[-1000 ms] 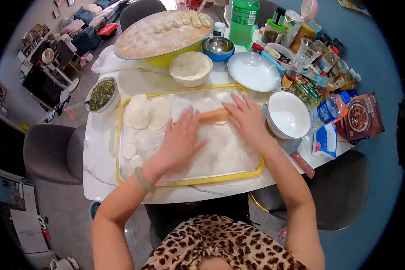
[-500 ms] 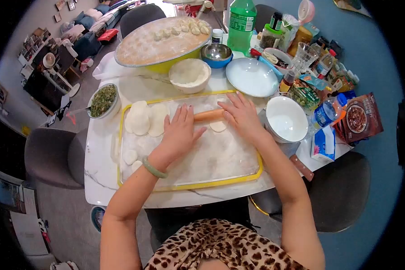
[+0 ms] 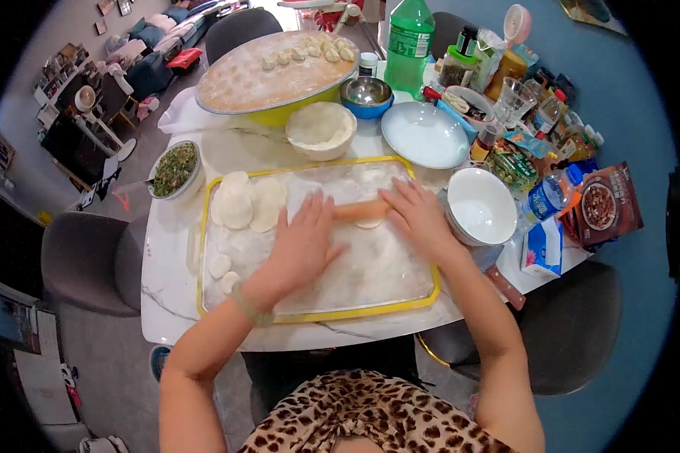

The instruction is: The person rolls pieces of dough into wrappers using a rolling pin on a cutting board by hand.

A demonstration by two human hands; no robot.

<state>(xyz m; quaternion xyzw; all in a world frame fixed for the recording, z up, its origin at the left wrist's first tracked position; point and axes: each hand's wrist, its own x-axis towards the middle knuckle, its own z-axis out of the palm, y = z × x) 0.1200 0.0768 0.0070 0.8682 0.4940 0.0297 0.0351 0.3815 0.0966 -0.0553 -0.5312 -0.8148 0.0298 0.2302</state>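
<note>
A wooden rolling pin [image 3: 360,211] lies across a floured board with a yellow rim [image 3: 340,314]. My left hand [image 3: 307,238] rests over the pin's left end, blurred, with fingers stretched out and thumb apart. Over its right end lies my right hand [image 3: 419,217], also flat with extended fingers. Both palms hide the pin's ends. Beneath the pin is a dough wrapper [image 3: 369,223], partly covered. Several rolled wrappers [image 3: 236,205] overlap at the board's upper left. Small dough discs [image 3: 220,265] sit at its lower left.
A bowl of green filling [image 3: 175,169] stands left of the board. Behind are a flour bowl [image 3: 321,130], a large round tray [image 3: 272,75] bearing dumplings, and a pale plate [image 3: 425,134]. A white bowl [image 3: 481,207], a knife handle [image 3: 505,288], bottles and packages crowd the right.
The rolling pin and both hands have shifted slightly down toward me in the view, with the left hand now more blurred. More of the small dough discs shows beside my left wrist.
</note>
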